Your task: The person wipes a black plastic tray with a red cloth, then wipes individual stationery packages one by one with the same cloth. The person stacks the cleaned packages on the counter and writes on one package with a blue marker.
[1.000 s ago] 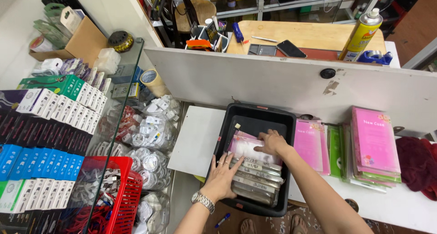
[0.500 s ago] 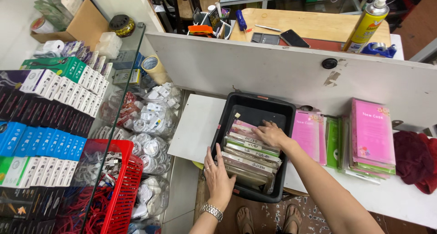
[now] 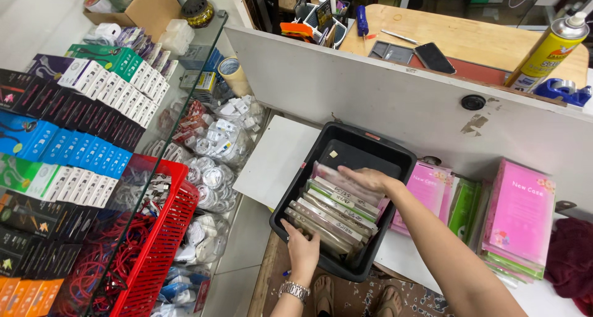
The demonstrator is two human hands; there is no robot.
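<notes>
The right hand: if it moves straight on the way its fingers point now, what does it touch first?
The right hand points leftward over the packets. Going on, it would probably meet the left wall of the black bin first, though depth is unclear.

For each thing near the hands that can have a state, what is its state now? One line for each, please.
Black bin: open on top, front part filled, back part bare.
Flat packets: standing on edge in a row, leaning back.
Left hand: gripping the bin's near end.
Right hand: resting flat on the rearmost packets.
Pink packs: stacked flat beside the bin.
Spray can: upright, capped.
</notes>
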